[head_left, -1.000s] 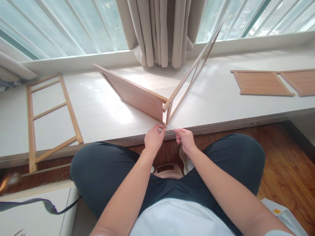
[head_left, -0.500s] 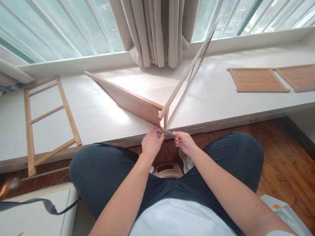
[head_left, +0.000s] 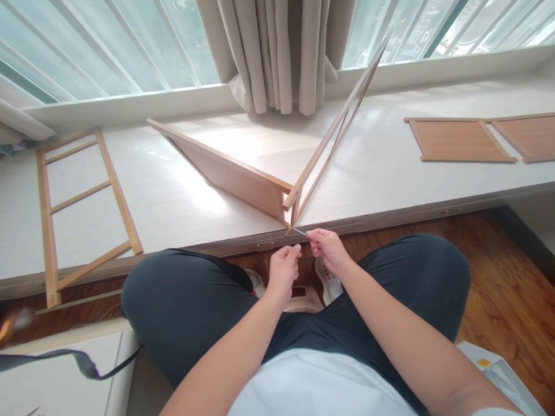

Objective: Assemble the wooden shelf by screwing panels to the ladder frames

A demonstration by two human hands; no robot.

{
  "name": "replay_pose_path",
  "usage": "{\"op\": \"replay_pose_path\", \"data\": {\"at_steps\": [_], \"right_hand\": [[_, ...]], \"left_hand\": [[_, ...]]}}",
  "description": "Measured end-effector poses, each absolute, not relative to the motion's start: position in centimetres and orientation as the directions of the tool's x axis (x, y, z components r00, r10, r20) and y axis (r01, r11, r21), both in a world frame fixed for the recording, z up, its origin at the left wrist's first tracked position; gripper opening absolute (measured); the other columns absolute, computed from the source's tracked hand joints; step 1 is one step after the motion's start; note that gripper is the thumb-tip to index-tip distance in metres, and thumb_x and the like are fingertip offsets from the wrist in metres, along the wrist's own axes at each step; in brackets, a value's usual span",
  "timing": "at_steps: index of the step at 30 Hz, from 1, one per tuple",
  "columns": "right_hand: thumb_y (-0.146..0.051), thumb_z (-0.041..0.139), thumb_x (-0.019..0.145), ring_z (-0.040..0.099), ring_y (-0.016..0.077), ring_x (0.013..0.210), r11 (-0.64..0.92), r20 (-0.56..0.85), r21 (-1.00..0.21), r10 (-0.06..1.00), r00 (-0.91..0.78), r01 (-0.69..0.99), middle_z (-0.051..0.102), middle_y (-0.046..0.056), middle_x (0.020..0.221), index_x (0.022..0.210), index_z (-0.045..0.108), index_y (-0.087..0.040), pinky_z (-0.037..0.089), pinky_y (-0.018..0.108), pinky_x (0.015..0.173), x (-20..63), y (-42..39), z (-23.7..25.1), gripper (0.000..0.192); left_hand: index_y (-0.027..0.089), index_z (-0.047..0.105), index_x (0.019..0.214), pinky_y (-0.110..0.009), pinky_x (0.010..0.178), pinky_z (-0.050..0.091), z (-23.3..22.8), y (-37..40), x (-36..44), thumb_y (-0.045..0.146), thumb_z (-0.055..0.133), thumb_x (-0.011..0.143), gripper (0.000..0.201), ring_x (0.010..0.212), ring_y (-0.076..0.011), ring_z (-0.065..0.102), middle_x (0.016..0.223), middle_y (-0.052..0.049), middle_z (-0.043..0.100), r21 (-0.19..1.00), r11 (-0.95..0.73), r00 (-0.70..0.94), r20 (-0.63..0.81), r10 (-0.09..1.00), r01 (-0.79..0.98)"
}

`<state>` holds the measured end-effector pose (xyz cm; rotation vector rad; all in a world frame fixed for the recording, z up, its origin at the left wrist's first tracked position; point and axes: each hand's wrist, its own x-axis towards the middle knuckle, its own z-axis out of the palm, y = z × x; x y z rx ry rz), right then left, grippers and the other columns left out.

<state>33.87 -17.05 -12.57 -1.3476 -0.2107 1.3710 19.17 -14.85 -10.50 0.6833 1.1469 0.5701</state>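
The right hand (head_left: 328, 249) pinches a thin metal pin (head_left: 299, 231) between its fingertips; the pin's long axis runs up-left, its tip at the bottom corner where the wooden panel (head_left: 234, 176) meets the slatted frame (head_left: 329, 136); the left hand (head_left: 284, 270), fingers curled loosely shut, has dropped away from that corner, which it touched half a second ago.

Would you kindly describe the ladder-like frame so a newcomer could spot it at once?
Start at the white sill under the window and go to its far left end. The ladder frame lies flat there, alone. Unlike the solid brown panels at the right, it is open, with bare rungs.
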Motion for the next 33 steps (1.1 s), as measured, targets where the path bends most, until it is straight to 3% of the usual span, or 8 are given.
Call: {"op": "replay_pose_path", "data": {"at_steps": [2,5,12,22,28,33], "right_hand": [[-0.043,0.091,0.062,0.042,0.0057,0.043,-0.34,-0.566,-0.752,0.771,0.29,-0.564,0.053,-0.004,0.052,0.071,0.063,-0.015,0.031,0.02,0.043,33.8,-17.2,-12.5,0.041],[-0.044,0.091,0.062,0.041,0.0059,0.044,-0.341,-0.567,-0.739,0.781,0.262,-0.582,0.049,-0.005,0.051,0.067,0.059,-0.016,0.032,0.021,0.044,33.7,-17.3,-12.6,0.042],[-0.043,0.09,0.063,0.04,0.0066,0.044,-0.351,-0.583,-0.72,0.774,0.248,-0.598,0.048,-0.005,0.05,0.071,0.062,-0.015,0.031,0.021,0.044,33.6,-17.4,-12.9,0.041],[-0.045,0.086,0.063,0.039,0.0064,0.044,-0.326,-0.575,-0.727,0.771,0.275,-0.604,0.046,-0.006,0.05,0.076,0.064,-0.015,0.03,0.021,0.043,33.3,-17.6,-13.0,0.039],[-0.046,0.083,0.064,0.041,0.0073,0.044,-0.299,-0.527,-0.795,0.771,0.357,-0.528,0.049,-0.006,0.052,0.072,0.059,-0.018,0.031,0.021,0.043,33.0,-17.5,-12.6,0.038],[-0.048,0.081,0.069,0.042,0.0089,0.045,-0.285,-0.442,-0.884,0.767,0.464,-0.371,0.053,-0.004,0.053,0.072,0.06,-0.018,0.032,0.023,0.045,33.0,-17.6,-12.6,0.036]], "left_hand": [[0.018,0.064,0.088,-0.019,0.04,0.017,-11.0,-15.5,20.3,0.054,0.082,0.07,0.045,0.039,-0.0024,0.025,0.053,0.011,0.037,0.693,0.703,0.34,-0.63,0.699,-0.161],[0.017,0.067,0.099,-0.018,0.04,0.019,-11.3,-15.7,21.5,0.053,0.085,0.067,0.051,0.041,-0.0017,0.03,0.06,0.009,0.045,0.652,0.724,0.365,-0.633,0.683,-0.223],[0.018,0.062,0.1,-0.016,0.042,0.019,-11.9,-15.1,22.2,0.053,0.09,0.062,0.059,0.043,-0.0005,0.032,0.063,0.01,0.045,0.592,0.732,0.324,-0.657,0.681,-0.338],[0.017,0.056,0.088,-0.016,0.042,0.019,-12.0,-13.4,23.2,0.037,0.091,0.065,0.046,0.044,-0.0003,0.032,0.06,0.011,0.043,0.539,0.723,0.272,-0.687,0.674,-0.432],[0.016,0.059,0.089,-0.016,0.042,0.018,-12.0,-13.6,23.4,0.035,0.089,0.067,0.042,0.043,-0.0006,0.032,0.059,0.011,0.042,0.532,0.725,0.286,-0.681,0.673,-0.438],[0.014,0.063,0.091,-0.016,0.042,0.017,-12.0,-13.7,23.4,0.035,0.09,0.065,0.043,0.043,-0.0006,0.031,0.058,0.011,0.042,0.539,0.717,0.289,-0.672,0.682,-0.441]]}}
